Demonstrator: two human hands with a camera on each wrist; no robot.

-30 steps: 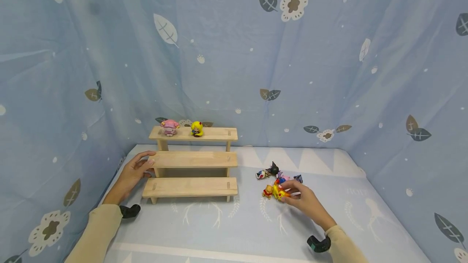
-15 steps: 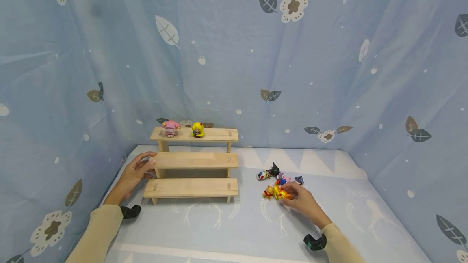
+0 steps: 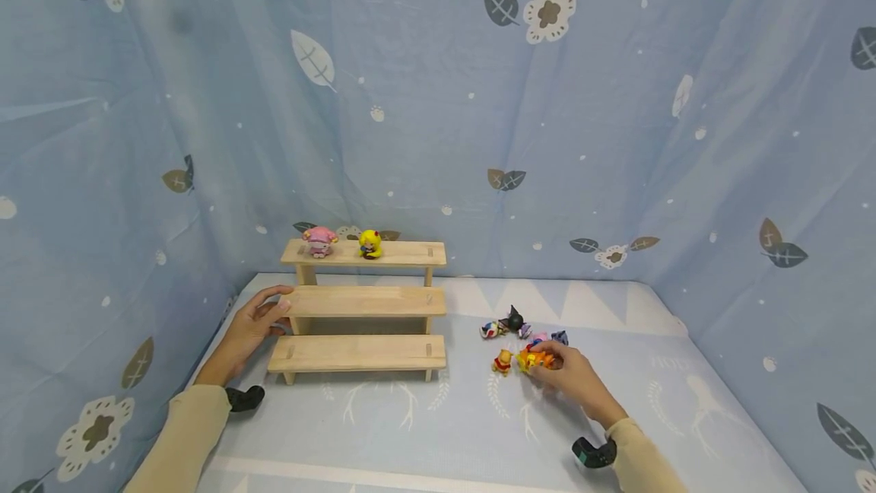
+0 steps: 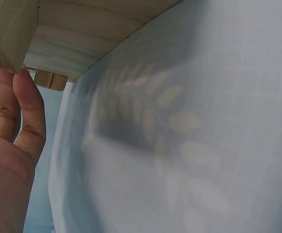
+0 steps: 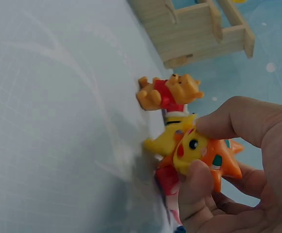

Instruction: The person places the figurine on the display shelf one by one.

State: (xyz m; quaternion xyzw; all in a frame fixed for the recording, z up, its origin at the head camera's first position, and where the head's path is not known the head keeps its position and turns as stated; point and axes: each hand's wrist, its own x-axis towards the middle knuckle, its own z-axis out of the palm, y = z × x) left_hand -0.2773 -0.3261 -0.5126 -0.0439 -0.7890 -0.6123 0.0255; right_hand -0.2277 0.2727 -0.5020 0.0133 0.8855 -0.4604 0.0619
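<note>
My right hand [image 3: 575,383] pinches a yellow and orange Pikachu figurine [image 5: 192,150] between thumb and fingers, at the front of a cluster of small figurines. Just left of it, a Winnie the Pooh figurine [image 3: 503,362] in a red shirt lies on the cloth; the right wrist view shows it close by. On the left, my left hand [image 3: 253,329] grips the left end of the middle tier of a three-tier wooden display shelf [image 3: 366,300], thumb on top. In the left wrist view the fingertips [image 4: 26,80] meet the wood.
A pink figurine [image 3: 319,242] and a yellow-haired figurine [image 3: 370,244] stand on the top tier. Behind my right hand lie a black figurine [image 3: 514,319], a white, red and blue figurine [image 3: 490,330] and several others. Patterned blue curtains [image 3: 438,112] surround the cloth-covered surface [image 3: 465,432].
The Pikachu figurine has been turned and shifted slightly right, apart from Winnie the Pooh. A purple figurine behind now shows more. My left hand keeps its grip on the shelf.
</note>
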